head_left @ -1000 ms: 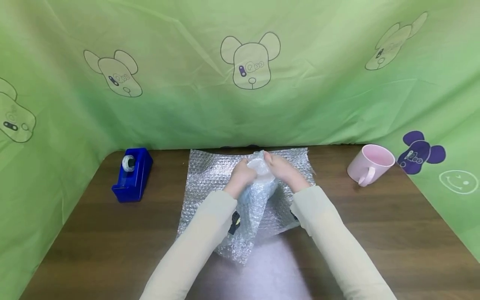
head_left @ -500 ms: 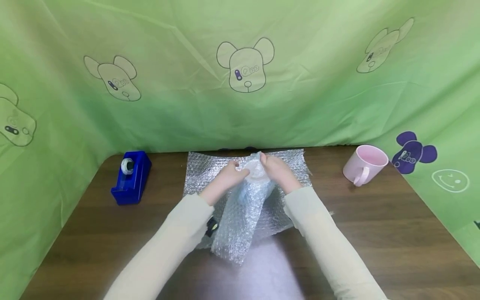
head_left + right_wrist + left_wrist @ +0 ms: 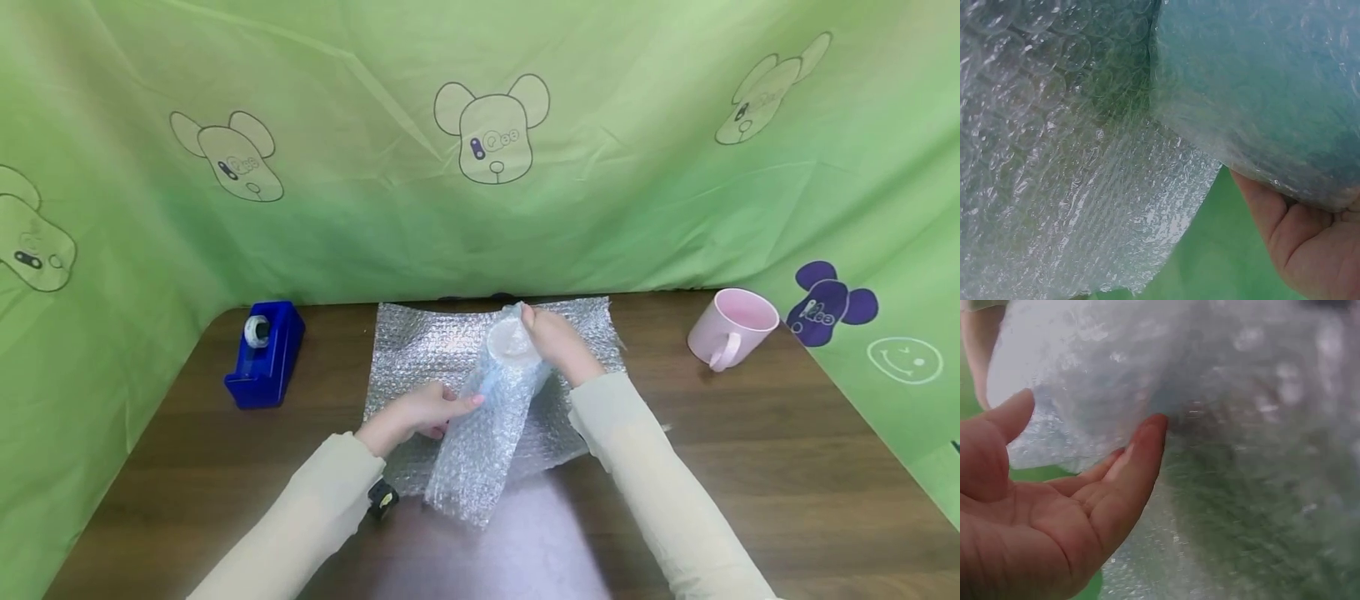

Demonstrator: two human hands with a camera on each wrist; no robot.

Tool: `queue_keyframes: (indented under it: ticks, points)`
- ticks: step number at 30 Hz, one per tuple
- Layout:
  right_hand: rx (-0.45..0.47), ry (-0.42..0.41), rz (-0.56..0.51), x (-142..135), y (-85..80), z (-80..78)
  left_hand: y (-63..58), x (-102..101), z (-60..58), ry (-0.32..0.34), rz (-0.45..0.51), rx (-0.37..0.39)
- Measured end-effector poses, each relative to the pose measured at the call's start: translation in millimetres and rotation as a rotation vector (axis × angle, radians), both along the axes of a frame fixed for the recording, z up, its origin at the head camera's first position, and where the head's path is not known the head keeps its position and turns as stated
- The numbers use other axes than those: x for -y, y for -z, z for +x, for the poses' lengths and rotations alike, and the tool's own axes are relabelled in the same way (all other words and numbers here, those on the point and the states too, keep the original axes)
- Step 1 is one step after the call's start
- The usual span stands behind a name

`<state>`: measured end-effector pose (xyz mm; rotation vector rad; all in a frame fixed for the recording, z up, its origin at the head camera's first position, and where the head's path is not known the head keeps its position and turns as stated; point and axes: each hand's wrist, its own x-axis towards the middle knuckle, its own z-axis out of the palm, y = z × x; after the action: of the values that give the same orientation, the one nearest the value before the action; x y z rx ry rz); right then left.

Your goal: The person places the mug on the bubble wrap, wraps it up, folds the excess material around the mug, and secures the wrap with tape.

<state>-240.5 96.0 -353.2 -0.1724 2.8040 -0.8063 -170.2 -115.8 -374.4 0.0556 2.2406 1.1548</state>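
A sheet of bubble wrap (image 3: 420, 342) lies on the table, with part of it folded over a light-blue rounded thing (image 3: 1260, 69) whose kind stays hidden under the wrap. My right hand (image 3: 557, 340) grips the top of this bundle at its gathered edge. Toward me hangs a long flap of bubble wrap (image 3: 480, 450) from the bundle. At the flap's left side is my left hand (image 3: 427, 410), thumb stretched over it. In the left wrist view, the left fingers (image 3: 1141, 456) are loosely extended against the wrap, with the thumb apart from them.
To the left stands a blue tape dispenser (image 3: 266, 354) with a roll of clear tape (image 3: 257, 331). A pink mug (image 3: 731, 329) sits at the right, handle toward me. Behind the brown wooden table (image 3: 750, 483) hangs a green printed curtain (image 3: 337, 233).
My left hand has left the top of the bundle and moved down and left to the flap's side, its fingers loosening. The right hand keeps its grip at the top.
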Motion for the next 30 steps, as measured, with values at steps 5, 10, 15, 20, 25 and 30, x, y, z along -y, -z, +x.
queue_keyframes:
  ticks: [5, 10, 15, 20, 25, 30]
  points:
    - [-0.005, 0.001, 0.004, 2, -0.8, -0.2, 4.2, 1, 1.0, -0.002, -0.008, 0.015]
    - [-0.012, 0.000, 0.008, 3, 0.7, -2.0, 5.6, -2, -2.6, -0.055, 0.019, 0.006]
    - [-0.010, 0.002, 0.012, 4, 2.6, -4.6, 0.8, -3, -6.5, -0.128, 0.044, -0.047]
    - [0.000, -0.003, 0.008, 6, 3.9, -5.6, -7.0, 0, -11.7, -0.206, 0.189, -0.015]
    - [0.000, 0.007, 0.028, 4, 3.7, -4.3, -4.4, 11, -10.5, -0.140, 0.440, 0.006]
    - [-0.029, 0.002, 0.051, 2, 1.8, -3.5, -0.3, 19, -0.8, 0.061, 0.466, -0.136]
